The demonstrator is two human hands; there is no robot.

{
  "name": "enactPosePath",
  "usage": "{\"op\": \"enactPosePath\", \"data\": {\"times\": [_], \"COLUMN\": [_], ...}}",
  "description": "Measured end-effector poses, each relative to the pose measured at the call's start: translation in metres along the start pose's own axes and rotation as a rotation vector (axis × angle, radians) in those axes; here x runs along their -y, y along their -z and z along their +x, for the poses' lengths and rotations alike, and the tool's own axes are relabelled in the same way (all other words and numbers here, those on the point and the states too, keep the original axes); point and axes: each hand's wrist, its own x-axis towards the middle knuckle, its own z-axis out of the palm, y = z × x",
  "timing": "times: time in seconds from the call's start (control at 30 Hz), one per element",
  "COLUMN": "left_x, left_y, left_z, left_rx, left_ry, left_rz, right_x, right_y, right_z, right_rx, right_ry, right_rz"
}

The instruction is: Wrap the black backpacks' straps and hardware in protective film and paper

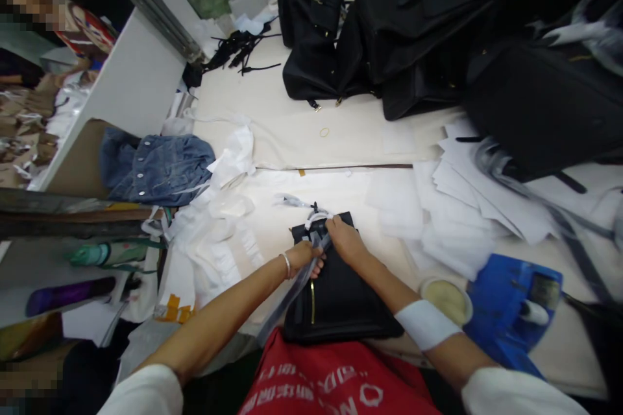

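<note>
A black bag [341,305] with a gold zipper lies at the table's near edge, against the red apron. Its top end points away from me, with white wrapping round the handle. My left hand [305,255] is closed on a translucent plastic strip [287,301] that trails down over the bag's left side. My right hand [343,237] is closed at the top of the bag, beside the wrapped handle; what its fingertips pinch is too small to make out.
Several black bags [413,19] are piled at the back right. White paper sheets [457,207] lie on the right, near a round tub [445,300] and a blue container [511,305]. A denim garment [160,165] and crumpled white paper [219,227] are on the left.
</note>
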Motion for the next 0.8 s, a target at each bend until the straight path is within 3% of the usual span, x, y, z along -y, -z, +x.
{"op": "enactPosePath", "data": {"times": [0.13,0.2,0.3,0.4,0.53,0.6,0.67,0.7,0.8], "left_x": [-0.009,-0.015,-0.024,-0.032,-0.036,-0.033,-0.027,-0.024,-0.007], "left_y": [0.018,0.022,0.022,0.022,0.033,0.037,0.038,0.038,0.041], "left_z": [-0.006,-0.008,-0.010,-0.010,-0.008,-0.009,-0.014,-0.018,-0.034], "left_rx": [0.151,0.206,0.278,0.336,0.357,0.352,0.342,0.336,0.314], "left_ry": [0.052,0.039,-0.001,-0.046,-0.114,-0.156,-0.212,-0.248,-0.365], "left_rz": [-0.147,-0.223,-0.313,-0.373,-0.409,-0.417,-0.426,-0.433,-0.454], "right_x": [0.016,0.041,0.098,0.154,0.188,0.187,0.178,0.170,0.138], "right_y": [-0.009,-0.016,-0.029,-0.041,-0.044,-0.037,-0.024,-0.015,0.015], "right_z": [-0.035,-0.060,-0.091,-0.114,-0.147,-0.160,-0.161,-0.156,-0.115], "right_rx": [-0.206,-0.156,0.052,0.244,0.699,0.816,0.776,0.695,0.257], "right_ry": [-0.202,-0.300,-0.326,-0.291,-0.154,-0.052,0.005,0.005,-0.080], "right_rz": [0.552,0.958,1.501,1.743,1.706,1.545,1.428,1.411,1.358]}}
